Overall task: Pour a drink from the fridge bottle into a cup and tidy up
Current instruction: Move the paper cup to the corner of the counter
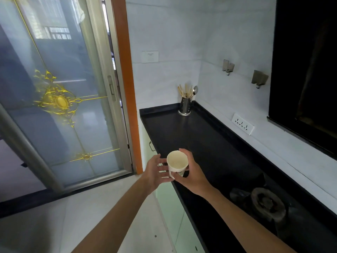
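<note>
A white paper cup (177, 163) is held upright over the near front edge of the black countertop (197, 136). Its inside looks empty. My right hand (191, 175) is wrapped around the cup's right side and back. My left hand (155, 171) is just left of the cup with its fingers spread, the fingertips touching or almost touching the cup's wall. No bottle or fridge is in view.
A steel holder with chopsticks and a spoon (185, 105) stands at the counter's far corner. A gas burner (267, 203) sits on the counter at the near right. A wall socket (242, 123) and hooks are on the right wall. A frosted glass sliding door (60, 99) is at the left.
</note>
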### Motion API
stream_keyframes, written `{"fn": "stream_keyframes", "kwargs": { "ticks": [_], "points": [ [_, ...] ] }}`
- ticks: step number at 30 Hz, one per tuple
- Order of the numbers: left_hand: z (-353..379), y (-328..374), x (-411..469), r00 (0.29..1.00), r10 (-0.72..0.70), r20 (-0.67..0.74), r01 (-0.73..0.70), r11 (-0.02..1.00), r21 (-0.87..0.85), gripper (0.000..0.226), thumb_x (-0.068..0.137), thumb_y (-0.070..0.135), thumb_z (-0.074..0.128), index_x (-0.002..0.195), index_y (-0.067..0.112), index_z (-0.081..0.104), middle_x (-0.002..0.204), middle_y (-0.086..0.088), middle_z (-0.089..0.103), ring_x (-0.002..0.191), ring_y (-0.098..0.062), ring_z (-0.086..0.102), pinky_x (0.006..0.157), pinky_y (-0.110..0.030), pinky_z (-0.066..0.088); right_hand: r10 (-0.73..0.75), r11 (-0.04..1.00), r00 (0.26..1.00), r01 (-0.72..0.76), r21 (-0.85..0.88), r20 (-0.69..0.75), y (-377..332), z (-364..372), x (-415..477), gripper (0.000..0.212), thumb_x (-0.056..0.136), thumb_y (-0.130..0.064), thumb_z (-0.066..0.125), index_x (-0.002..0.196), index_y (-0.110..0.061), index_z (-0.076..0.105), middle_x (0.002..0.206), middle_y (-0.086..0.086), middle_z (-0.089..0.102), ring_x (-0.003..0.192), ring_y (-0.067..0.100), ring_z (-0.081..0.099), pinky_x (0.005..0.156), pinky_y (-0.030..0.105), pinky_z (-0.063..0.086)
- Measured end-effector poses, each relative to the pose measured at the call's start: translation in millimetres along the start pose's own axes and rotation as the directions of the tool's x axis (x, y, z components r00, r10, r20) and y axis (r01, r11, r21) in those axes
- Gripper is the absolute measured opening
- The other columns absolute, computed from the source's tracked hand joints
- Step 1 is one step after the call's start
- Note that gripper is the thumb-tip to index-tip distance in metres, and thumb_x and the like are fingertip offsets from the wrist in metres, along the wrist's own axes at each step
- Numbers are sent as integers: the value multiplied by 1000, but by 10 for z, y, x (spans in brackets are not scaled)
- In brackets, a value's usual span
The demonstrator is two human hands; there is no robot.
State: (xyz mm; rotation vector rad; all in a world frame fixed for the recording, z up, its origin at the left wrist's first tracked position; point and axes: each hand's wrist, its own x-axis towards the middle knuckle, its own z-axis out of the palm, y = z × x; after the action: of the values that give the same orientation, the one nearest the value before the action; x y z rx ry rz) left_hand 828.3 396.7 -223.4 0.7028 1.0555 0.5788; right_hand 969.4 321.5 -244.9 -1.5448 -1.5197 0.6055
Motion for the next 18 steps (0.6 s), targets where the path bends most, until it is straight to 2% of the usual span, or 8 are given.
{"fn": "stream_keyframes", "kwargs": {
  "ticks": [1, 5, 8, 12, 18],
  "points": [
    [-170, 233, 279, 1000, -16, 9, 16, 1000, 21, 45, 102, 44, 40, 129, 10, 50, 130, -20, 56, 114, -42, 59, 92, -52, 54, 7, 1000, 1000, -7, 14, -25, 24, 177, 329, 80, 77, -32, 82, 133, -51, 28, 127, -28, 42, 124, -2, 44, 95, 18, 50],
    [-342, 548, 542, 999, -29, 24, 29, 1000, 12, 47, 101, 45, 43, 131, 10, 50, 131, -19, 57, 115, -41, 59, 89, -52, 55, 7, 1000, 999, -6, 13, -46, -12, 333, 699, 81, 77, -28, 83, 134, -49, 29, 127, -22, 45, 123, 2, 47, 95, 21, 52],
    [-355, 568, 598, 999, -42, 31, 43, 999, -10, 46, 100, 45, 44, 130, 10, 50, 131, -19, 57, 115, -41, 59, 90, -53, 53, 6, 999, 999, -5, 33, -36, -17, 315, 714, 81, 78, -26, 83, 135, -46, 30, 128, -17, 47, 122, 3, 48, 94, 24, 53],
    [-328, 568, 587, 998, -54, 36, 54, 998, -19, 43, 101, 43, 44, 127, 10, 51, 130, -18, 57, 116, -42, 57, 96, -55, 50, 16, 999, 999, -14, 43, -51, 57, 318, 721, 79, 78, -24, 82, 140, -37, 33, 128, -22, 46, 123, 6, 49, 97, 28, 52],
    [-371, 759, 871, 996, -79, 40, 79, 997, -5, 37, 102, 41, 43, 120, 10, 52, 122, -17, 57, 115, -41, 56, 98, -56, 48, 53, 998, 996, -51, 30, -78, 127, 388, 983, 80, 79, -20, 81, 140, -37, 33, 129, -23, 46, 122, 2, 48, 97, 26, 51]
  ]
}}
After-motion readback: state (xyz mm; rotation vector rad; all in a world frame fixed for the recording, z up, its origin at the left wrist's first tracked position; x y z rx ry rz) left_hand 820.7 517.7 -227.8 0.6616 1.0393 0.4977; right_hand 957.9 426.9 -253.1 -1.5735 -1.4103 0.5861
